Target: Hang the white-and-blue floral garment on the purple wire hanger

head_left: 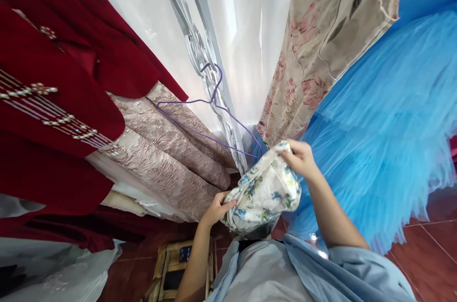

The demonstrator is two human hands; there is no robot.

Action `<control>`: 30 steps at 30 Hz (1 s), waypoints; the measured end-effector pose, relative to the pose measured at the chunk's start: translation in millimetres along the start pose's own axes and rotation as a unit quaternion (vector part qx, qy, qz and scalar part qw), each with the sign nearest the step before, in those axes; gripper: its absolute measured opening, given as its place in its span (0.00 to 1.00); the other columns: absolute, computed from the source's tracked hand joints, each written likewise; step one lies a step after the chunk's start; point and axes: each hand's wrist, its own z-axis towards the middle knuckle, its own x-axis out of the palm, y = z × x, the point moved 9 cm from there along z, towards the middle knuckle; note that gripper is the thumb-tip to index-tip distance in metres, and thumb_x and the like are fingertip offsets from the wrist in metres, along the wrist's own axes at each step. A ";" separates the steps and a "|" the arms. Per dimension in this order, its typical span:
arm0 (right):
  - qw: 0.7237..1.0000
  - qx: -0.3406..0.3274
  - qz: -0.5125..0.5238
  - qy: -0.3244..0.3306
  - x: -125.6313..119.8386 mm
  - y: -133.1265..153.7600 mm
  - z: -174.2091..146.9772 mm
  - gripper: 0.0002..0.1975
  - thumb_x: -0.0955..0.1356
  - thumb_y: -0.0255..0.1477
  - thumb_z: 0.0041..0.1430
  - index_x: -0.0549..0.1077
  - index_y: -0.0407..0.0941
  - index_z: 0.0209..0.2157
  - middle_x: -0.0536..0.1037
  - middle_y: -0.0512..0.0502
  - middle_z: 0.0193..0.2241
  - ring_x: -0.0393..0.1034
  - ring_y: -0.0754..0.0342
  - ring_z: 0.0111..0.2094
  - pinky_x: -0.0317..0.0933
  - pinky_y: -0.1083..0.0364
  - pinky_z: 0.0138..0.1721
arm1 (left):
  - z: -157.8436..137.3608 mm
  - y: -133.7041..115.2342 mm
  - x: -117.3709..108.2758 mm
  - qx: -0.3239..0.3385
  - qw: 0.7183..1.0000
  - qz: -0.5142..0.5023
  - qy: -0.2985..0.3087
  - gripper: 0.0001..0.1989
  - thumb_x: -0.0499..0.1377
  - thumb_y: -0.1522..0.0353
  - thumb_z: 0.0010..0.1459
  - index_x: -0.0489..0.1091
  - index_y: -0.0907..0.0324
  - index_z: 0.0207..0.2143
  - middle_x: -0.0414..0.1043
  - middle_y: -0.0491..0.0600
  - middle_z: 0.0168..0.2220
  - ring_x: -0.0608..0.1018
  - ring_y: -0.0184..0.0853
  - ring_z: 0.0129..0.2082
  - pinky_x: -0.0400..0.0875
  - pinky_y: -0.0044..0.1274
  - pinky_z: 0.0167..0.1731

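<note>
Two hands gripping one floral garment, hanger not yet inserted.

Right hand (302, 158) pinches the upper edge of the floral garment (262, 195), fingers closed on the cloth; left hand (216, 209) clamps its lower side, so the bundle hangs bunched between both. Just beyond the right hand, a purple wire hanger (210, 102) hooks on the white metal grille (207, 62), one end touching the cloth. Judged status: garment gathered, not yet hung. Blue tulle skirt (385, 121) lies right of the hands; red beaded dress (53, 102) far left.

Both hands (302, 158) raised — fingers pinched closed
</note>
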 end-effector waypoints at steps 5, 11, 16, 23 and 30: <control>0.997 0.029 0.070 -0.003 41.7 -8.1 80.9 0.27 0.66 0.55 0.58 0.68 0.44 0.25 0.65 0.52 0.23 0.59 0.57 0.27 0.57 0.58 0.30 | -6.0 -24.6 -50.6 0.023 0.996 0.040 -0.073 0.23 0.63 0.51 0.53 0.75 0.64 0.27 0.74 0.50 0.27 0.72 0.37 0.30 0.69 0.25 0.33; 0.974 0.146 0.173 0.014 80.7 -18.5 96.0 0.28 0.66 0.58 0.57 0.67 0.45 0.29 0.67 0.52 0.23 0.61 0.57 0.25 0.58 0.59 0.27 | -9.1 -57.8 -123.8 0.073 0.981 0.140 -0.113 0.11 0.62 0.62 0.52 0.75 0.61 0.30 0.76 0.49 0.31 0.75 0.39 0.34 0.71 0.26 0.37; 0.988 0.116 0.093 0.042 55.4 -4.6 102.9 0.24 0.67 0.51 0.60 0.71 0.43 0.32 0.71 0.50 0.27 0.63 0.56 0.28 0.58 0.59 0.30 | 12.6 -104.6 -221.7 0.097 0.957 0.245 -0.125 0.08 0.55 0.65 0.46 0.71 0.59 0.24 0.70 0.46 0.23 0.71 0.36 0.27 0.67 0.24 0.27; 0.994 0.109 0.019 0.025 43.0 -6.5 118.4 0.23 0.67 0.49 0.62 0.73 0.41 0.30 0.69 0.51 0.24 0.60 0.59 0.25 0.53 0.60 0.26 | 67.0 -263.9 -314.5 0.265 0.894 0.209 -0.294 0.12 0.57 0.58 0.54 0.66 0.58 0.30 0.67 0.46 0.28 0.69 0.33 0.30 0.69 0.27 0.33; 0.992 0.124 0.015 -0.003 38.7 -34.3 125.2 0.25 0.68 0.51 0.59 0.71 0.42 0.28 0.63 0.54 0.20 0.54 0.61 0.22 0.47 0.60 0.23 | 90.6 -323.8 -238.6 0.325 0.872 0.304 -0.204 0.38 0.65 0.64 0.53 0.55 0.61 0.63 0.61 0.60 0.61 0.68 0.43 0.57 0.67 0.34 0.53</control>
